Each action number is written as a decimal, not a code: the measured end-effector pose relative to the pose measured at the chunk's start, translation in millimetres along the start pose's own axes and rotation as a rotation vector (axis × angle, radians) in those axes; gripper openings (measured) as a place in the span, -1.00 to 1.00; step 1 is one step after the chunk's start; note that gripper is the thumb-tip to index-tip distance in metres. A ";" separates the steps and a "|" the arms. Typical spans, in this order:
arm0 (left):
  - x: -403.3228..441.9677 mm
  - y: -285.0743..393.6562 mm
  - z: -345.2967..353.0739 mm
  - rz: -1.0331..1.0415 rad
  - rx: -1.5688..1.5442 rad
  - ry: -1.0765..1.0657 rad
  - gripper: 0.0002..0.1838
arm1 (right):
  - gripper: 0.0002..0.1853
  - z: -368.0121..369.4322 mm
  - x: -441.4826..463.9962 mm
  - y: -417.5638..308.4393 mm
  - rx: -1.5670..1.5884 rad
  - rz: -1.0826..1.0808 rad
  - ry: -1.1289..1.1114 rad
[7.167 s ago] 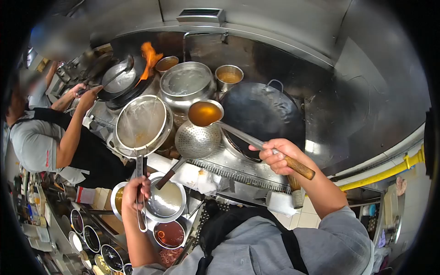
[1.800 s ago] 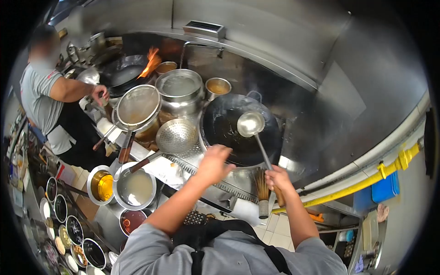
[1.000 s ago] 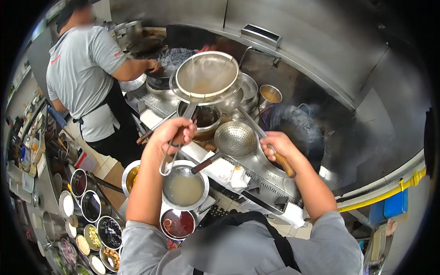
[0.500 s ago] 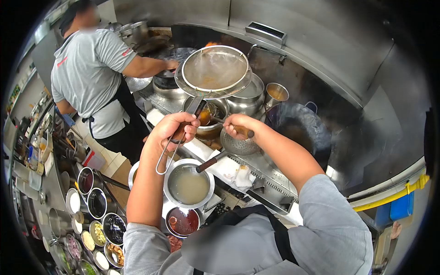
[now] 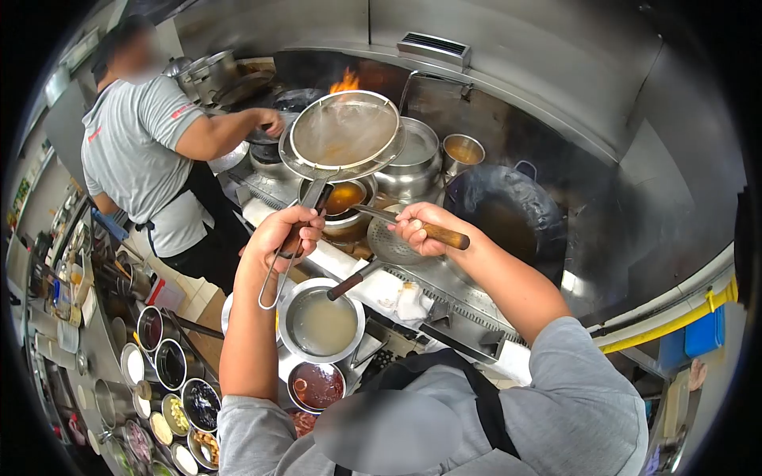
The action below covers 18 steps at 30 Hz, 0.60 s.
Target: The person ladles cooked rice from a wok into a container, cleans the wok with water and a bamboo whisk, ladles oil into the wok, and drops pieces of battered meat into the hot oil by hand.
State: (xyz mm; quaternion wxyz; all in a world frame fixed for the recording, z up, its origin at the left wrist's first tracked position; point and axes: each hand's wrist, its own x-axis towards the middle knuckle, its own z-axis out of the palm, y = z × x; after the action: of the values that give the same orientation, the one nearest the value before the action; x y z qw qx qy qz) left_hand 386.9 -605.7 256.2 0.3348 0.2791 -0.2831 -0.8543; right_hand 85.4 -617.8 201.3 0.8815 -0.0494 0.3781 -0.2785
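My left hand [image 5: 289, 235] grips the handles of a round mesh strainer [image 5: 344, 131] and a wider strainer beneath it, raised above the stove. In my right hand [image 5: 418, 227] is the wooden handle of a metal ladle [image 5: 345, 197], whose bowl holds orange-brown liquid over the pot [image 5: 349, 228] under the strainers. A perforated skimmer [image 5: 393, 242] rests on the stove below my right hand, its dark handle pointing toward the bowl of cloudy liquid [image 5: 321, 321]. Right of it sits a dark wok [image 5: 508, 214] with some liquid in it.
A co-worker [image 5: 147, 151] stands at the left with one arm over another wok; a flame [image 5: 346, 81] rises nearby. A lidded-looking steel pot [image 5: 415, 151] and a small pot [image 5: 463, 152] stand behind. Red sauce [image 5: 317, 385] and several ingredient containers [image 5: 171, 363] are lower left.
Since the earlier frames, my left hand has taken hold of the strainers and lifted them. My right hand has brought the ladle from the wok to the pot, and its bowl now holds liquid.
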 end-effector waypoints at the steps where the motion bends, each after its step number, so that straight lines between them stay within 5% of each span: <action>1: -0.7 -1.2 2.4 -0.007 0.002 0.026 -0.86 | -0.83 -0.9 -5.8 0.9 0.005 -0.004 0.000; 18: 6.3 -14.2 9.3 0.028 0.025 0.096 -0.88 | -0.78 -27.2 -91.0 20.1 0.072 -0.053 -0.081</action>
State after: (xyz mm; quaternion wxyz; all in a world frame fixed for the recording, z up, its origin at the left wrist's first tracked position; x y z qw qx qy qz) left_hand 370.9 -598.9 251.2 0.3563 0.3201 -0.2811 -0.8316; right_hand 24.8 -549.4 234.2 0.8896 -0.0389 0.3304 -0.3129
